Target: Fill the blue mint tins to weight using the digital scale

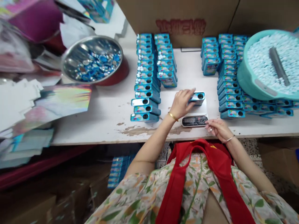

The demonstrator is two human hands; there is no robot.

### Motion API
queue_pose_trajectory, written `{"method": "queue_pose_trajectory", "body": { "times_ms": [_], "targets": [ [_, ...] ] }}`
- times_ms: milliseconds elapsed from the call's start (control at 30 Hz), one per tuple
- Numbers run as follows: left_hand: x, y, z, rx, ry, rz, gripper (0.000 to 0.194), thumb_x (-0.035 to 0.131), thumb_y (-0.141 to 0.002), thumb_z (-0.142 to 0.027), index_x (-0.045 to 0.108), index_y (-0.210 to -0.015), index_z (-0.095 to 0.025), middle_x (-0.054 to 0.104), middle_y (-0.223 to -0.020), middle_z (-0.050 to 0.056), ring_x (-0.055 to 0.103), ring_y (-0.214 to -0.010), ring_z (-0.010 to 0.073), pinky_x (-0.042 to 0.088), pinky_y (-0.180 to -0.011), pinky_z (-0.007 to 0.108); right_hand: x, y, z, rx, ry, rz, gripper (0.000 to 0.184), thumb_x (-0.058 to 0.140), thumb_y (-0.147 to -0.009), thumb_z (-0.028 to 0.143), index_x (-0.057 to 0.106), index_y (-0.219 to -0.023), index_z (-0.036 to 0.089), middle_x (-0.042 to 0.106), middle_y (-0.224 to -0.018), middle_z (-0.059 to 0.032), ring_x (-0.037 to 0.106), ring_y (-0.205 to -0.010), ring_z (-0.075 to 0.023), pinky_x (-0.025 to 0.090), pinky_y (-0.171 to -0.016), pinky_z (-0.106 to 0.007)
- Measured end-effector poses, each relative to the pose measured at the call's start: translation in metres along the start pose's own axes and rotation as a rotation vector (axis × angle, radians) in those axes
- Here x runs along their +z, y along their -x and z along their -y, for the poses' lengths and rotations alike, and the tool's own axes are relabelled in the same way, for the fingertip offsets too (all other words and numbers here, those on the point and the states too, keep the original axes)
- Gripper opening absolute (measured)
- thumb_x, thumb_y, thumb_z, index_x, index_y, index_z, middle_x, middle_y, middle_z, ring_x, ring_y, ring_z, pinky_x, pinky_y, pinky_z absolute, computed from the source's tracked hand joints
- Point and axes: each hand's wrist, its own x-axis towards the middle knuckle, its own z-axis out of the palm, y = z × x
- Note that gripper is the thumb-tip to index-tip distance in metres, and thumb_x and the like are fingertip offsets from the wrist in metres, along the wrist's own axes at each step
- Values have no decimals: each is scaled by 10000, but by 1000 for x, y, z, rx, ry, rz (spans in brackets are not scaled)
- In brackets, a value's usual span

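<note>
My left hand [182,104] grips a small blue tin [199,97] by its left end. The tin stands upright, a dark round hole in its top, on a white digital scale [202,109]. Just in front of it lies the scale's dark display panel [194,121]; its reading is too small to make out. By the panel's right end, my right hand [218,129] is closed in a pinch, and a small white pellet [211,129] shows at its fingers. Rows of similar tins [146,93] stand to the left, several with white pellets on top.
More blue tins [231,96] line the right side, beside a turquoise tub [254,82] of pale pellets with a grey scoop [279,65] in it. A metal bowl [93,79] of blue and silver pieces stands left. Cardboard [182,15] closes off the back.
</note>
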Motion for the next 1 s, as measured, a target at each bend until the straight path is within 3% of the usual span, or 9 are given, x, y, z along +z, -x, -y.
{"method": "queue_pose_trajectory", "body": {
  "times_ms": [100, 233, 400, 467, 567, 667, 767, 900, 1000],
  "targets": [
    [9, -61, 4, 57, -84, 95, 450, 553, -909, -397, 544, -1299, -173, 628, -1143, 116, 561, -1026, 280, 418, -911, 414, -14, 11, -16, 87, -98, 60, 403, 904, -586, 401, 756, -826, 113, 687, -712, -58, 585, -543, -75, 379, -392, -120],
    [43, -133, 12, 33, -132, 108, 426, 614, -868, -303, 567, -1271, -173, 602, -1190, 137, 545, -1067, 305, 393, -923, 426, -33, 24, -34, 147, -159, 106, 367, 909, -612, 301, 770, -888, 102, 724, -836, -94, 628, -640, -71, 475, -531, -111],
    [79, -179, 18, -41, -190, 21, 373, 579, -901, -268, 556, -1269, -214, 536, -1297, 154, 481, -1212, 335, 352, -983, 477, -51, 23, -50, 176, -229, 30, 337, 912, -610, 252, 767, -893, 138, 738, -887, -91, 674, -703, -87, 506, -555, -87],
    [74, -173, 23, -49, -212, -46, 367, 561, -918, -294, 537, -1279, -231, 521, -1323, 151, 461, -1238, 331, 344, -1005, 484, -56, 18, -53, 169, -267, 7, 307, 901, -631, 271, 762, -885, 168, 735, -880, -66, 672, -694, -84, 495, -513, -76],
    [43, -138, 36, -92, -255, -116, 392, 575, -909, -352, 515, -1275, -223, 521, -1304, 149, 458, -1236, 330, 346, -1027, 496, -60, 11, -58, 154, -336, -2, 292, 899, -624, 285, 759, -861, 189, 714, -815, -38, 642, -638, -78, 453, -437, -81],
    [4, -94, 61, -255, -328, -194, 353, 625, -855, -333, 562, -1174, -194, 532, -1249, 164, 444, -1239, 368, 329, -1041, 562, -55, 5, -59, 132, -371, 28, 300, 903, -605, 304, 762, -839, 181, 695, -783, -37, 624, -635, -83, 510, -519, -120],
    [-18, -65, 93, -376, -365, -180, 236, 678, -768, -266, 619, -983, -188, 546, -1215, 169, 429, -1241, 403, 301, -1044, 632, -45, 1, -55, 100, -314, 72, 291, 881, -632, 310, 758, -850, 162, 688, -802, -48, 620, -647, -89, 533, -584, -155],
    [-28, -56, 111, -281, -313, -114, 77, 657, -750, -223, 612, -807, -200, 569, -1209, 123, 408, -1280, 390, 237, -1100, 654, -34, 3, -48, 92, -251, 106, 316, 867, -643, 279, 745, -899, 139, 689, -836, -57, 628, -653, -89, 501, -539, -148],
    [-37, -56, 88, -174, -282, -76, 62, 632, -794, -241, 616, -803, -182, 566, -1184, 112, 439, -1270, 373, 247, -1116, 613, -34, 11, -45, 82, -209, 82, 407, 898, -613, 281, 721, -949, 138, 713, -891, -74, 661, -687, -99, 513, -551, -137]
  ]
}}
